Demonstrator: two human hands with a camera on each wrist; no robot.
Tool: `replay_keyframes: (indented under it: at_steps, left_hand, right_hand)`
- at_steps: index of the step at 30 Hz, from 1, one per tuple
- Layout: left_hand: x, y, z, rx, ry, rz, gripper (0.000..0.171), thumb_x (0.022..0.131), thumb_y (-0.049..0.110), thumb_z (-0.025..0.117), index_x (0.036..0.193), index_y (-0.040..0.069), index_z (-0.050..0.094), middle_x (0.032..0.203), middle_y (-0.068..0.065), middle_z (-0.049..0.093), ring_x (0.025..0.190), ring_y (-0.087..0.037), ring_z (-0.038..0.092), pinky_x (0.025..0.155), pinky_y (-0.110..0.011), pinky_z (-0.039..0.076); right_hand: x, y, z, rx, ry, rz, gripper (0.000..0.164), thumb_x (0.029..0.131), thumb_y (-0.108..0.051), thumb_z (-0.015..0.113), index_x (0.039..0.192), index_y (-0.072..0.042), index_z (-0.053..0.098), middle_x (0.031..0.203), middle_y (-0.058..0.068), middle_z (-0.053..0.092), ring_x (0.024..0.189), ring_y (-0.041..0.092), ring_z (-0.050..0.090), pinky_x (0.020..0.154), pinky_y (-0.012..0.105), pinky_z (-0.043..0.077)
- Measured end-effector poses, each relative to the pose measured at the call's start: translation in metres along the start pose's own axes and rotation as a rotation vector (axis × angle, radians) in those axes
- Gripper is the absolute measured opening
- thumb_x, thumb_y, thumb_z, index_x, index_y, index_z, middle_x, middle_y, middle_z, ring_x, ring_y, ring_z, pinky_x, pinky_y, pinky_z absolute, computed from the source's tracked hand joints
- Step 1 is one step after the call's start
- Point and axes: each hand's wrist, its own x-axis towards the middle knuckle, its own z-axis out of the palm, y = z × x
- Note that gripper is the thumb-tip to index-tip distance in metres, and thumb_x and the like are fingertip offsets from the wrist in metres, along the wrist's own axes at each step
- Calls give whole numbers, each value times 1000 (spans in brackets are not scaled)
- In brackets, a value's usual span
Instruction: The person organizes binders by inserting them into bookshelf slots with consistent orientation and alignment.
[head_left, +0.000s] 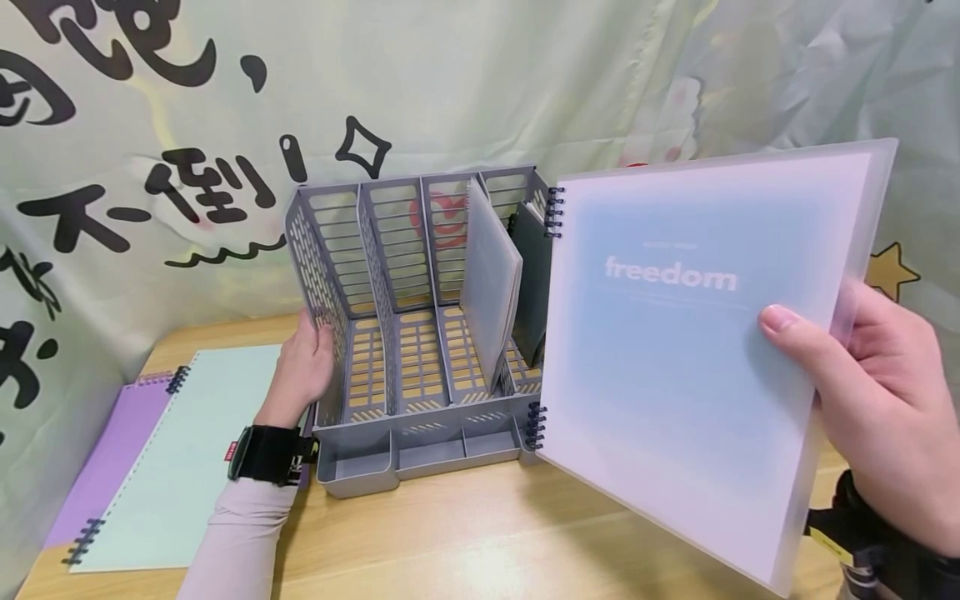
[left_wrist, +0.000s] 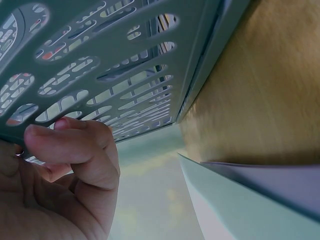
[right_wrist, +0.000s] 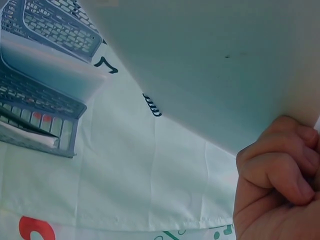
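My right hand [head_left: 892, 400] holds a spiral notebook [head_left: 660, 358] by its right edge, thumb on the front, fingers curled behind. Its frosted cover over pale blue reads "freedom", and black coils run down its left side. The notebook is tilted in the air and overlaps the right end of a grey desk file organizer [head_left: 358, 482] in the head view. At the organizer's left, my left hand [head_left: 303, 362] grips the slotted side panel [left_wrist: 125, 75], fingers bent at its edge. Inside the organizer stand a frosted pale notebook [head_left: 487, 292] and a dark notebook [head_left: 531, 283] in the right-hand slots.
A mint green spiral notebook [head_left: 165, 483] lies on the wooden table [head_left: 480, 542] at the left, partly over a purple notebook [head_left: 112, 467]. Small open compartments [head_left: 431, 454] line the organizer's front. Behind hangs a pale cloth [head_left: 480, 83] with black lettering.
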Motion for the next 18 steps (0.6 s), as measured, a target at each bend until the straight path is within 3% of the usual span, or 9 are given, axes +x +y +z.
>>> replay_keyframes:
  at_steps: [3,11,18]
  left_hand:
    - [0,0,1,0,2,0,45,107,23,23,143,-2,24,126,-34,48,105,-49,51,74,-59,46]
    - [0,-1,1,-2,9,3,44,106,23,24,144,-1,25,128,-34,47,107,-50,51,77,-60,45]
    - [0,0,0,2,8,3,43,106,23,25,142,-2,26,126,-34,49,106,-50,51,78,-60,45]
  right_hand:
    - [2,0,5,16,-16,-22,25,93,19,43,116,24,48,105,37,57,74,38,67,56,38,55]
    - [8,1,19,-105,21,-43,19,92,14,51,109,21,55,97,34,62,65,29,67,48,28,53]
    - [11,3,27,-90,2,-58,20,92,14,50,111,21,56,99,34,61,69,30,68,52,29,54]
